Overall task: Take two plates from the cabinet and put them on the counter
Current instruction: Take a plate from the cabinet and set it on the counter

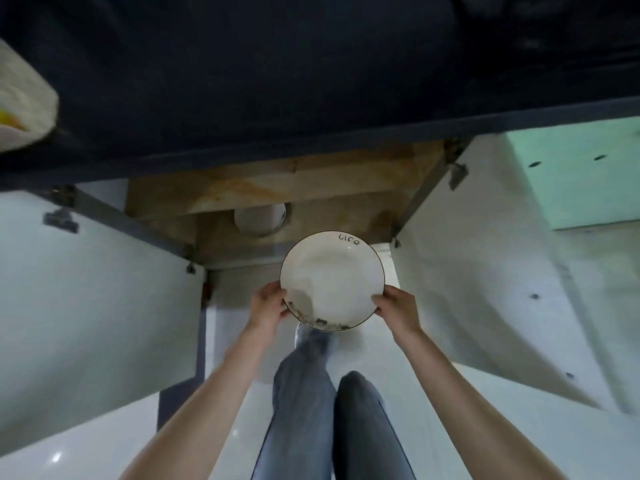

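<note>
2 hands, left (268, 306) and right (398, 311), grip 1 plate (332, 280); possibly more crockery (258, 220) half-hidden in the cabinet (242, 188).

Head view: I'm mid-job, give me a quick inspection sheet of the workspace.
Surface: dark counter overhead in frame, bare where visible.
Job's things: one plate held level outside the open cabinet, marked "life" on its far rim, dark pattern on its near rim; a white dish sits deeper inside, type unclear.
Clutter: pale object with a yellow patch at the counter's left edge, blurred.
Grips: left hand and right hand each clasp the plate's rim, on opposite sides.
Cables: nothing seen.
Surroundings: both cabinet doors swung open; glossy white floor; person's legs below the plate.
</note>
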